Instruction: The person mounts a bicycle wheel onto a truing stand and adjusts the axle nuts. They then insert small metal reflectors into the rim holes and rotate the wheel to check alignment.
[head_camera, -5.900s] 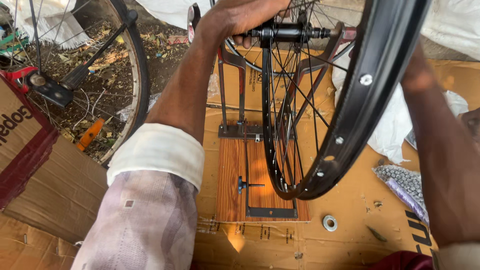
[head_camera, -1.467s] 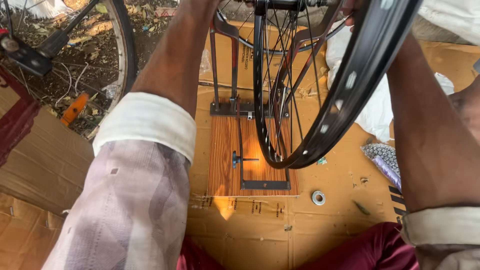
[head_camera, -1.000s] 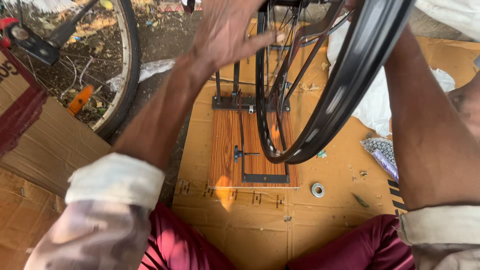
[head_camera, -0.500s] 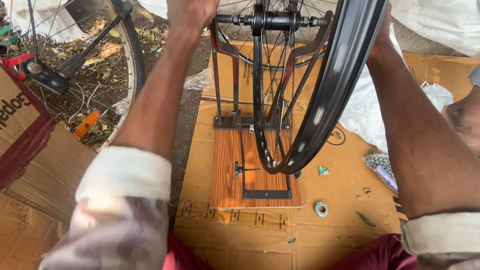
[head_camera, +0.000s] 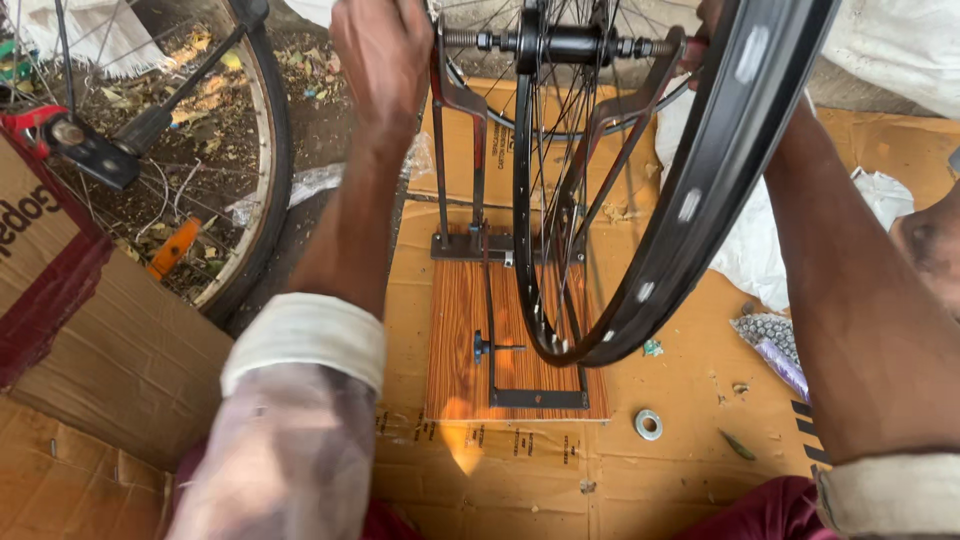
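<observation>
Standing upright in a metal stand (head_camera: 470, 180), a black bicycle wheel (head_camera: 700, 200) fills the middle of the scene. Its rim is deep, glossy black, with a row of small holes along the inner face and pale patches of reflected light on the side wall. Thin steel spokes run from the rim up to a dark hub (head_camera: 560, 45) on a threaded axle, which rests in the tops of the stand's two arms. The wheel's lowest point hangs just above a wooden board (head_camera: 455, 330) with a striped reddish grain, on which the stand is mounted. The board lies on flattened brown cardboard (head_camera: 700, 460).

The left hand (head_camera: 380, 55) is up at the top of the stand's left arm, fingers curled closed around it next to the axle end. The sleeve of that arm is rolled up, showing a pale cuff. The right hand (head_camera: 705, 25) is at the far end of the axle, mostly hidden behind the rim; I cannot tell how far it is open or what it grips.

On the cardboard right of the board lies a small metal washer (head_camera: 648, 424), apart from everything else. Further right sits a clear bag of small metal parts (head_camera: 765, 335). White cloth (head_camera: 760, 240) lies behind the rim. To the left, a second bicycle wheel (head_camera: 255, 170) with tyre stands on leaf-littered dirt, a pedal (head_camera: 95, 155) beside it.
</observation>
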